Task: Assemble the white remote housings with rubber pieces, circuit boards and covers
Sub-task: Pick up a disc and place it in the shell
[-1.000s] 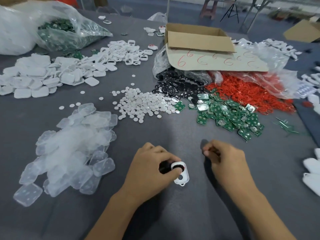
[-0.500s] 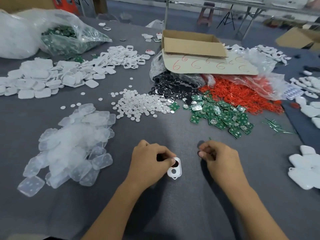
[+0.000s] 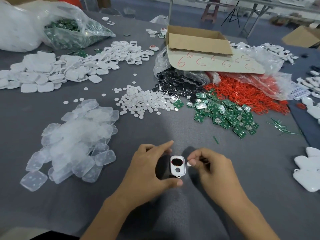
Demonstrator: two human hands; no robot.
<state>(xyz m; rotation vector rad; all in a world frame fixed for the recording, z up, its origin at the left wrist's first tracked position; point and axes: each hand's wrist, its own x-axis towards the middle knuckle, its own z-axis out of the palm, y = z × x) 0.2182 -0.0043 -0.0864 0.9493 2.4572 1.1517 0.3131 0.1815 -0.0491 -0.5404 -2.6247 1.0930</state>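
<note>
Here, near the front of the grey cloth-covered counter (image 3: 280, 196), the left hand (image 3: 149, 174) grips a white plastic remote housing (image 3: 182, 172). The thumb is under its lower end, the fingers are behind it, and the forefinger stretches out above. The housing's open side faces the camera. A dark oval piece rimmed in red fills the upper opening, and a round hole lies open below it. Just beside the housing's right edge, the right hand (image 3: 214, 170) pinches a small white round disc (image 3: 188, 164) between thumb and forefinger. Whether the disc touches the housing cannot be told.

Loose parts lie farther back:
- A heap of translucent plastic covers (image 3: 76, 139) is at the left.
- A spread of white discs (image 3: 143, 103) is in the middle, with glossy black oval pieces (image 3: 176, 84) behind it.
- Green circuit boards (image 3: 225, 113) lie to the right, beside red rubber rings (image 3: 245, 92) that spill from a clear bag.
- Solid white square covers (image 3: 43, 75) and open white housing frames (image 3: 124, 51) fill the far left.
- A brown cardboard box (image 3: 197, 40) stands on a cardboard sheet marked with red sixes (image 3: 214, 63).
</note>
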